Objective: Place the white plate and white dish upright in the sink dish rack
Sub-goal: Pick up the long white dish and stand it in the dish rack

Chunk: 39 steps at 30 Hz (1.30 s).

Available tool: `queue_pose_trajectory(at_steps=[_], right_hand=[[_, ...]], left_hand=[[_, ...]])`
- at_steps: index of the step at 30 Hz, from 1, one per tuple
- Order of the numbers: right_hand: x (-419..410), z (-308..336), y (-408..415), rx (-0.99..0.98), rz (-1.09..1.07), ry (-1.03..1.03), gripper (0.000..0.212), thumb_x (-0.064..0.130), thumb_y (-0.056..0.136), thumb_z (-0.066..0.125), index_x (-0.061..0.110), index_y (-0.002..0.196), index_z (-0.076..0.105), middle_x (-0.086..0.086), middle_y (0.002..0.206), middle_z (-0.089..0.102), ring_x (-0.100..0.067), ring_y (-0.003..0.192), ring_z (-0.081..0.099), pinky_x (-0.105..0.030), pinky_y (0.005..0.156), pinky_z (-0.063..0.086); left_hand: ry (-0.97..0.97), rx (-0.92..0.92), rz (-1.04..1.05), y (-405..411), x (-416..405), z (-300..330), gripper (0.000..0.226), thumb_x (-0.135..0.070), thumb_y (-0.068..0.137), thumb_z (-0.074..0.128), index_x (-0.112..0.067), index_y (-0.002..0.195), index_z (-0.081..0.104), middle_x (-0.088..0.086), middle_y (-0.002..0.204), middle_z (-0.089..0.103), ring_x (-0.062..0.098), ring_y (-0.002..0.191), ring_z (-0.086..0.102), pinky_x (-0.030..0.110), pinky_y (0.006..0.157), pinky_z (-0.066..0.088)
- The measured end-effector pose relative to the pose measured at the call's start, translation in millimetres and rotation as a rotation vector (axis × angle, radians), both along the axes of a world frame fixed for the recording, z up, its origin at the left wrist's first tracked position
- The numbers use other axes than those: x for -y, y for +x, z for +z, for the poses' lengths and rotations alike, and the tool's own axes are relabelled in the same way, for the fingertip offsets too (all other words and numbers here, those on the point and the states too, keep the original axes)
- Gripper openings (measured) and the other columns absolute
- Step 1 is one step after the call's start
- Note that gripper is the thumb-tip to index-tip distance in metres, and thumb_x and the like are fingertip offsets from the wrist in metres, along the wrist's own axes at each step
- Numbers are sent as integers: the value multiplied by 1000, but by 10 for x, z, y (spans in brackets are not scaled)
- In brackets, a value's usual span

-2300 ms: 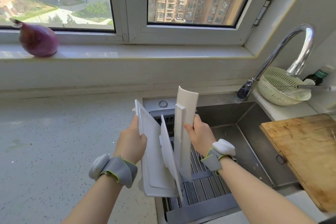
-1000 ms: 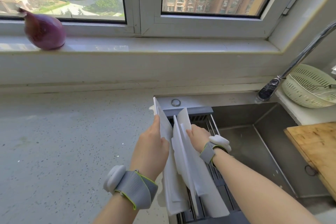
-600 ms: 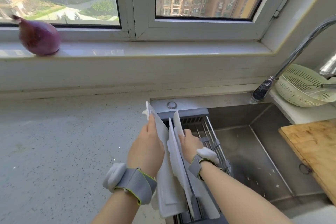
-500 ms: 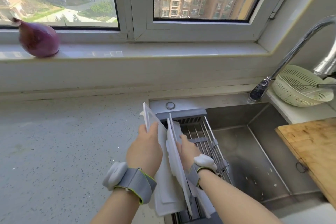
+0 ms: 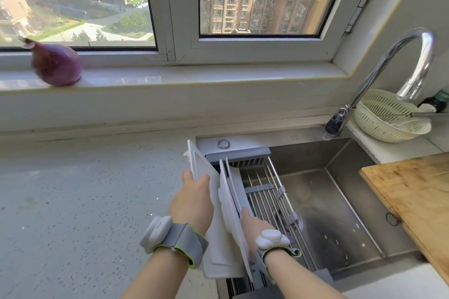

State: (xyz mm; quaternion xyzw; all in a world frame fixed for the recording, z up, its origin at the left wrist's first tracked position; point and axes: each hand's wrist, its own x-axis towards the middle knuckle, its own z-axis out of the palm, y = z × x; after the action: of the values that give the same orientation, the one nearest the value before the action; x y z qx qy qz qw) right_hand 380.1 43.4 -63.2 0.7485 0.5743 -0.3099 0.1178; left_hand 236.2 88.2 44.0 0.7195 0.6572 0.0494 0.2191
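Three white rectangular pieces stand on edge at the left end of the sink dish rack (image 5: 268, 198). My left hand (image 5: 193, 204) grips the leftmost white plate (image 5: 220, 247) by its upper edge, thumb over the rim. A white dish (image 5: 229, 211) leans just right of it. My right hand (image 5: 251, 224) rests against a third white piece (image 5: 239, 185) on the dish's right side; its fingers are mostly hidden behind the pieces. All lean slightly left, bottom edges down in the rack.
A steel sink basin (image 5: 335, 213) lies to the right, with a curved faucet (image 5: 398, 63) behind it. A pale green colander (image 5: 386, 116) sits at the back right, a wooden cutting board (image 5: 418, 199) covers the sink's right side. A red onion (image 5: 56, 63) rests on the sill. A speckled counter (image 5: 85, 201) spreads left.
The tall white piece once held high in my right hand has come down into the rack beside the others. My right hand has slid down and back toward me.
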Motion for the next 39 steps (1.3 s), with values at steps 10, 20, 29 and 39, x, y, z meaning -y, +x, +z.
queue_pose_trajectory(at_steps=[10,20,29,39], right_hand=[[57,-3,33,-41,-32,40,28,29,99,23,14,121,31,-16,111,61,-32,88,60,-38,67,41],[84,-132,41,-52,-114,87,35,41,97,17,22,120,34,-14,111,62,-33,95,62,-38,72,45],[37,-136,40,-67,-144,46,36,41,97,16,20,117,36,-14,111,62,-32,95,61,-41,78,48],[-158,69,47,25,-30,-156,34,16,97,30,6,128,35,-18,127,52,-36,111,54,-39,76,41]], left_hand=[[-13,70,-19,-44,65,26,51,-3,91,35,-20,139,30,11,128,38,29,66,43,32,59,36],[-55,-16,-2,-14,77,60,30,-6,92,35,-12,119,47,9,131,36,31,67,46,33,62,40],[-50,-10,-8,-21,74,49,32,-7,93,36,-13,122,46,10,131,36,34,71,52,32,63,40],[-29,-2,-33,-58,110,10,31,-9,92,36,-11,121,47,11,129,38,29,69,46,33,63,40]])
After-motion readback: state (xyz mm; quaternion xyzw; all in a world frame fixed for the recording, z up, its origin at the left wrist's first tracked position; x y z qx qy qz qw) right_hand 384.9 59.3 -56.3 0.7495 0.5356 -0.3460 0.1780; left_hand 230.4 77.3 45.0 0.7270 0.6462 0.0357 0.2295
